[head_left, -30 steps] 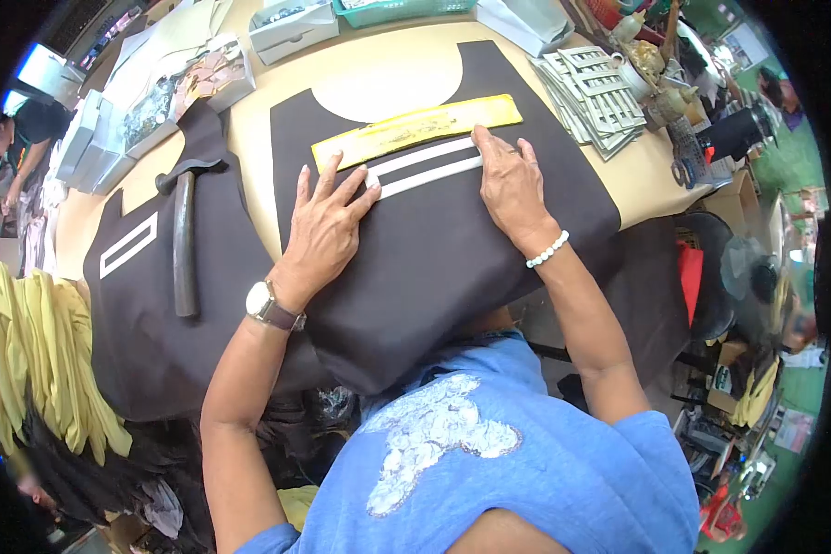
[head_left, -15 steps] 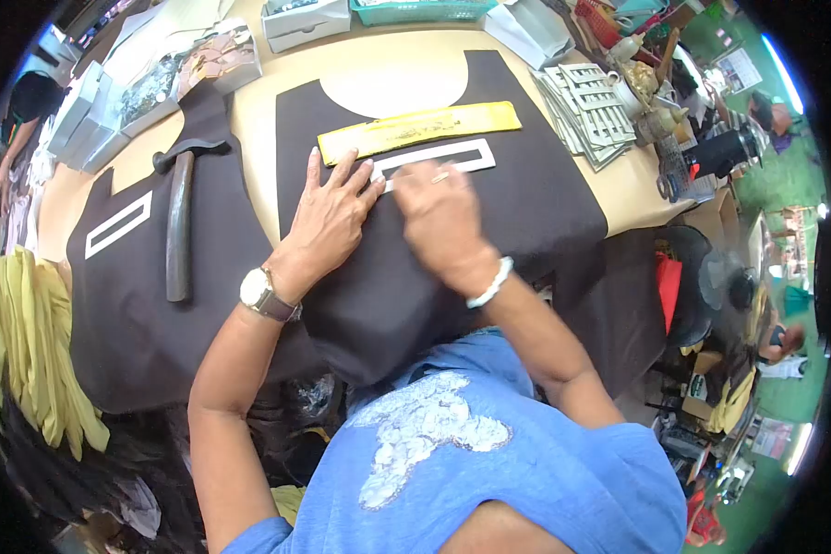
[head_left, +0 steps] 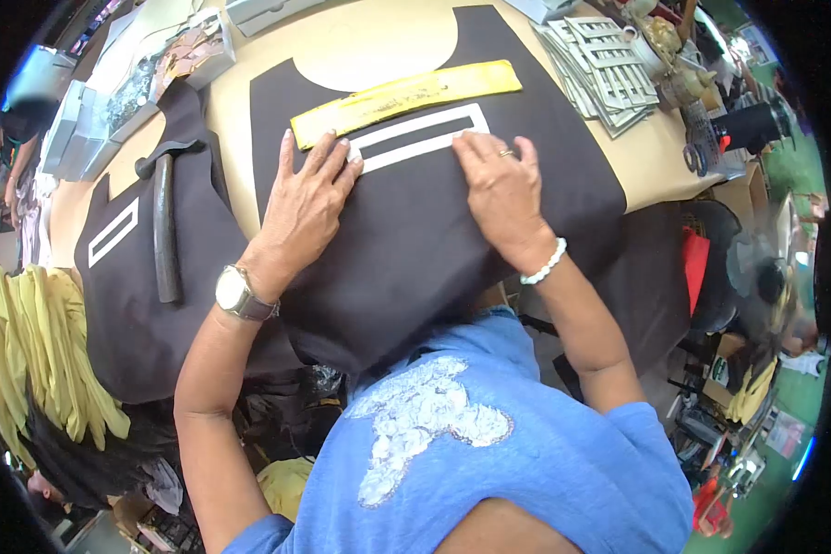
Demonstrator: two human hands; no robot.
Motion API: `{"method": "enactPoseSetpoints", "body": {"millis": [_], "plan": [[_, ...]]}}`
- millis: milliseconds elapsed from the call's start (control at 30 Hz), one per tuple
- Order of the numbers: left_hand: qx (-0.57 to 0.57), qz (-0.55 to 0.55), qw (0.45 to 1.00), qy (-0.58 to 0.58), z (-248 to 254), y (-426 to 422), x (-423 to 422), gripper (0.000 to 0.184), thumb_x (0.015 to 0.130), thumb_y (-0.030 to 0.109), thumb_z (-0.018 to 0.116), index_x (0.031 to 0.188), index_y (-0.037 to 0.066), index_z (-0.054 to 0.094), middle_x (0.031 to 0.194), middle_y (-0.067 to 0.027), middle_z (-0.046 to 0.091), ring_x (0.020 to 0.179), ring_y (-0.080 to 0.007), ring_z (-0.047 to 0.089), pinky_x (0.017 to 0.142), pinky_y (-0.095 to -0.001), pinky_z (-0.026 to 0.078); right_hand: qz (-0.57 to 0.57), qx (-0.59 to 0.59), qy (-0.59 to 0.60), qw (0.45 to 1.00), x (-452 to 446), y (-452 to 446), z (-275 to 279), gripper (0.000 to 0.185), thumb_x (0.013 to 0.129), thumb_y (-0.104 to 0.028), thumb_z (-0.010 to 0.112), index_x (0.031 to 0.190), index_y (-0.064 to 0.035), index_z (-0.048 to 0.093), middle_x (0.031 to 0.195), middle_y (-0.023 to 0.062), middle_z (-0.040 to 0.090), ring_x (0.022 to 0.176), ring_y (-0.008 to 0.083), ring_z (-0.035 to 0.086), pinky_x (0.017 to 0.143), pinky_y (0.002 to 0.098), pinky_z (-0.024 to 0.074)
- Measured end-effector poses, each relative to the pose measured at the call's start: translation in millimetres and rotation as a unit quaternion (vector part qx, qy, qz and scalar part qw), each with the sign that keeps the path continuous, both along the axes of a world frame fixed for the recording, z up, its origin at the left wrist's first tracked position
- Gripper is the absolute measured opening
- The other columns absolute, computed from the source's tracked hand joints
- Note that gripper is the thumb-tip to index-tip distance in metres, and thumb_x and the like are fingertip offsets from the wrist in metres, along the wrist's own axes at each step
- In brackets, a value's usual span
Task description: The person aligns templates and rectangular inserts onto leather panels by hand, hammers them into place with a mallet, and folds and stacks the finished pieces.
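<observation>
A white rectangular frame (head_left: 415, 148) lies on the dark brown piece (head_left: 397, 240), just below a yellow strip (head_left: 406, 95). My left hand (head_left: 305, 208), fingers spread and flat, touches the frame's left end and the strip's lower left edge. My right hand (head_left: 505, 194) rests its fingertips on the frame's lower edge near the right end, with nothing held in it. To the left, a hammer (head_left: 164, 222) lies on a second dark piece (head_left: 125, 314), which bears another white frame (head_left: 114, 233).
Stacked pale slatted frames (head_left: 609, 69) lie at the upper right beside scissors (head_left: 695, 159) and jars. Boxes of small parts (head_left: 189, 55) stand at the upper left. Yellow cloth (head_left: 42, 351) hangs at the left edge. Another person's arm (head_left: 14, 175) shows at far left.
My right hand has moved from the frame's left part, where it was blurred half a second ago, back to its right part. My left hand stays at the left end.
</observation>
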State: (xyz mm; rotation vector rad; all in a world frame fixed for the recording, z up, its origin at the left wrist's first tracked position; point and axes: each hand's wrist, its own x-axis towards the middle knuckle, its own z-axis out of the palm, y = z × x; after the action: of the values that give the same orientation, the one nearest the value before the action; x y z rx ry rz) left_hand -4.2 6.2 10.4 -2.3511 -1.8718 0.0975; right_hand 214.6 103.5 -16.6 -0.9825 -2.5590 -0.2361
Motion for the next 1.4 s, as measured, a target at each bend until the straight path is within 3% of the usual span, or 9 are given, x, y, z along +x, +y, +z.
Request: {"method": "enactPoseSetpoints", "body": {"millis": [233, 367, 500, 633, 733, 800, 1067, 1233, 1400], "plan": [[-0.002, 0.012, 0.967, 0.255, 3.3, -11.2, 27.3, 0.045, 0.080, 0.011, 0.051, 0.122, -0.005, 0.050, 0.129, -0.0146, 0.047, 0.134, -0.0271, 0.028, 0.111, -0.0527, 0.018, -0.022, 0.025, -0.015, 0.999, 17.0, 18.8, 0.8, 0.015, 0.081, -0.007, 0.052, 0.092, -0.0074, 0.062, 0.086, 0.0029, 0.058, 0.091, 0.0188, 0.060, 0.091, 0.0484, 0.0345], [-0.004, 0.035, 0.969, 0.244, 1.1, -14.7, 32.0, 0.042, 0.081, 0.011, 0.050, 0.120, -0.004, 0.052, 0.122, -0.0145, 0.052, 0.131, -0.0274, 0.032, 0.110, -0.0532, 0.020, -0.047, 0.001, 0.011, 0.999, 32.1, 28.8, 2.7, 0.024, 0.082, -0.009, 0.051, 0.102, -0.0122, 0.065, 0.090, 0.0036, 0.058, 0.090, 0.0208, 0.059, 0.091, 0.0482, 0.0341], [-0.009, 0.114, 0.991, 0.075, 12.4, -7.0, 29.8, 0.029, 0.080, 0.006, 0.049, 0.105, -0.001, 0.061, 0.103, -0.0140, 0.059, 0.121, -0.0288, 0.043, 0.105, -0.0547, 0.025, -0.044, -0.032, -0.042, 0.998, 35.8, 34.9, 9.1, 0.027, 0.083, -0.011, 0.050, 0.104, -0.0133, 0.067, 0.096, 0.0051, 0.059, 0.094, 0.0219, 0.059, 0.087, 0.0456, 0.0377], [0.022, 0.244, 0.969, -0.027, 15.2, -14.6, 24.6, 0.024, 0.081, 0.014, 0.054, 0.101, 0.003, 0.062, 0.109, -0.0179, 0.058, 0.118, -0.0337, 0.045, 0.100, -0.0556, 0.030, -0.043, -0.163, -0.161, 0.972, 10.0, 70.9, 45.6, 0.026, 0.082, -0.014, 0.052, 0.104, -0.0121, 0.066, 0.107, 0.0082, 0.060, 0.100, 0.0235, 0.058, 0.081, 0.0417, 0.0438], [0.194, 0.302, 0.924, -0.129, -7.9, -16.1, 30.8, 0.038, 0.086, 0.016, 0.052, 0.121, 0.002, 0.050, 0.126, -0.0227, 0.048, 0.122, -0.0378, 0.041, 0.099, -0.0562, 0.031, 0.086, -0.099, -0.062, 0.989, -27.6, 86.9, 40.5, 0.027, 0.083, -0.016, 0.055, 0.108, -0.0115, 0.065, 0.116, 0.0081, 0.057, 0.107, 0.0256, 0.054, 0.088, 0.0403, 0.0429], [0.135, 0.369, 0.903, -0.175, -11.8, -20.0, 35.4, 0.051, 0.094, 0.025, 0.045, 0.139, 0.006, 0.032, 0.139, -0.0273, 0.032, 0.129, -0.0422, 0.030, 0.104, -0.0541, 0.027, 0.099, -0.101, -0.095, 0.985, -57.5, 104.4, 17.6, 0.030, 0.086, -0.029, 0.055, 0.114, -0.0202, 0.063, 0.131, 0.0135, 0.046, 0.123, 0.0340, 0.039, 0.099, 0.0518, 0.0310], [0.151, 0.427, 0.874, -0.177, -36.8, -27.4, 38.2, 0.055, 0.094, 0.031, 0.043, 0.142, 0.007, 0.027, 0.142, -0.0305, 0.024, 0.133, -0.0452, 0.021, 0.104, -0.0610, 0.020, 0.002, -0.095, -0.007, 0.995, -141.3, 193.5, -13.5, 0.042, 0.091, -0.043, 0.044, 0.123, -0.0182, 0.055, 0.138, 0.0166, 0.039, 0.130, 0.0388, 0.030, 0.103, 0.0595, 0.0215], [0.132, 0.433, 0.874, -0.175, -41.1, -27.6, 37.8, 0.054, 0.094, 0.030, 0.042, 0.140, 0.006, 0.030, 0.141, -0.0302, 0.025, 0.133, -0.0439, 0.022, 0.104, -0.0609, 0.020, 0.217, -0.249, -0.077, 0.941, -103.0, 170.7, 18.7, 0.080, 0.071, -0.067, 0.059, 0.133, -0.0174, 0.047, 0.144, 0.0188, 0.031, 0.133, 0.0361, 0.028, 0.105, 0.0578, 0.0230], [0.134, 0.426, 0.878, -0.171, -42.8, -27.9, 38.3, 0.053, 0.093, 0.030, 0.044, 0.138, 0.003, 0.034, 0.142, -0.0299, 0.024, 0.132, -0.0439, 0.022, 0.102, -0.0624, 0.022, 0.225, -0.253, -0.157, 0.928, -100.0, 180.9, 29.3, 0.069, 0.070, -0.051, 0.070, 0.128, -0.0180, 0.053, 0.144, 0.0184, 0.031, 0.135, 0.0331, 0.026, 0.106, 0.0536, 0.0230]]}}
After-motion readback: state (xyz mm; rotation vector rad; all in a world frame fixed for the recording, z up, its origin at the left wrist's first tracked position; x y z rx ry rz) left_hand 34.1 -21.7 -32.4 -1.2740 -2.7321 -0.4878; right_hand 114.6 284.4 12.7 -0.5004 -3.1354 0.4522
